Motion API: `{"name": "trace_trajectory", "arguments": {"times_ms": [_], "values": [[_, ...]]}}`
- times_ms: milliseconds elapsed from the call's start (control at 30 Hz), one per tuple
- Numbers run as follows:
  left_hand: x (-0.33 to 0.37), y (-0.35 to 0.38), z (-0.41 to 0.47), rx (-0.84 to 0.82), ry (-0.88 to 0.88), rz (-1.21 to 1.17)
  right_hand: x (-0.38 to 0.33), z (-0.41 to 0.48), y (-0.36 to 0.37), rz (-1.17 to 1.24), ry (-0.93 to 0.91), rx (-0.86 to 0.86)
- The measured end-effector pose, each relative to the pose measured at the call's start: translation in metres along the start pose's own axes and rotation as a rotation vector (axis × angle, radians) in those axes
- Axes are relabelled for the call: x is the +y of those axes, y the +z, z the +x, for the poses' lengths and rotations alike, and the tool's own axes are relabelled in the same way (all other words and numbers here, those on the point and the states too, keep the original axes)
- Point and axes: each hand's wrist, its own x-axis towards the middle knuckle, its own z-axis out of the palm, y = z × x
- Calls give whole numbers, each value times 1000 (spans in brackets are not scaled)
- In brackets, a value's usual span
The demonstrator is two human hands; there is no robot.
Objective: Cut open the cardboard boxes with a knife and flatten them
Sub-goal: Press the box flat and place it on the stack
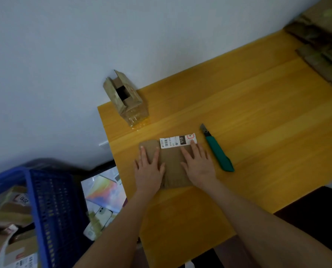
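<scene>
While my left hand (148,169) and right hand (199,165) press flat, fingers straight, on one flattened box (173,167) on the bench (258,113), the knife (218,151) lies beside it. One open box (124,95) near the wall is, I think, not flattened yet.

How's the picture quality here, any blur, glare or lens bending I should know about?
Head view: dim, flat light; wide-angle bending slants the table; blue basket and cardboard stack at the edges are smeared; tape on the upright box glints; left hand, right hand, flattened box and knife look fairly sharp.
</scene>
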Motion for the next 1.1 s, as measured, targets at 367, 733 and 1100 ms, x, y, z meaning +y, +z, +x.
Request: {"name": "trace_trajectory", "arguments": {"times_ms": [367, 733, 1100], "values": [[17, -32, -19, 26, -361, -587, -18, -51, -24, 1003, 410, 60], [109, -80, 9, 22, -311, -1037, 75, -66, -110, 1547, 397, 174], [352, -101, 0, -4, -135, -1005, 317, -110, -170, 1353, 439, 317]]}}
